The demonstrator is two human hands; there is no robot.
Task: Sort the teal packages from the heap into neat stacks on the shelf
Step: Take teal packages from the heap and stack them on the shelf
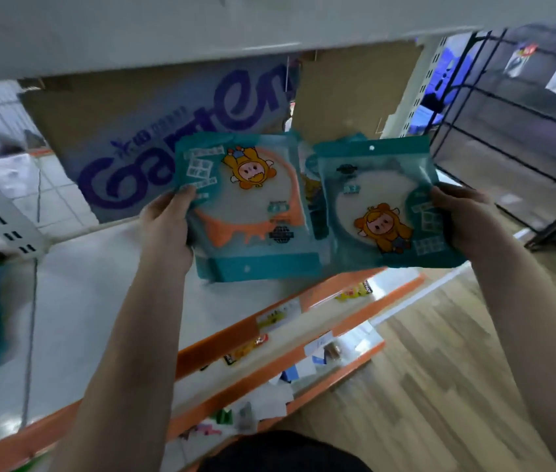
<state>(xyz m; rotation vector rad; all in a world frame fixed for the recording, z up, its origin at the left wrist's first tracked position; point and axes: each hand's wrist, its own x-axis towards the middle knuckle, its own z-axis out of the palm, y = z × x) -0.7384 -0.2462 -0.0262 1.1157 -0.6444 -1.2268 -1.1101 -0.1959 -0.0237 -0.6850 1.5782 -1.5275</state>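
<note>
1. While left grip [167, 229] clasps flat teal plastic packages [252, 206] before the purple-lettered cardboard box [153, 144], right grip [457, 216] clasps one teal package [382, 206] (rightward).
2. Stacking step: next, align them, lay on white shelf [99, 284].

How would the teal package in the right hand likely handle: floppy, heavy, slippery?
Probably light: the right hand holds the teal package up by one edge. Likely semi-stiff, since it barely droops. Its glossy film may slide easily when stacked.

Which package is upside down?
The left package, in the left hand: cartoon inverted, hang hole at bottom. The right package is upright.
</note>
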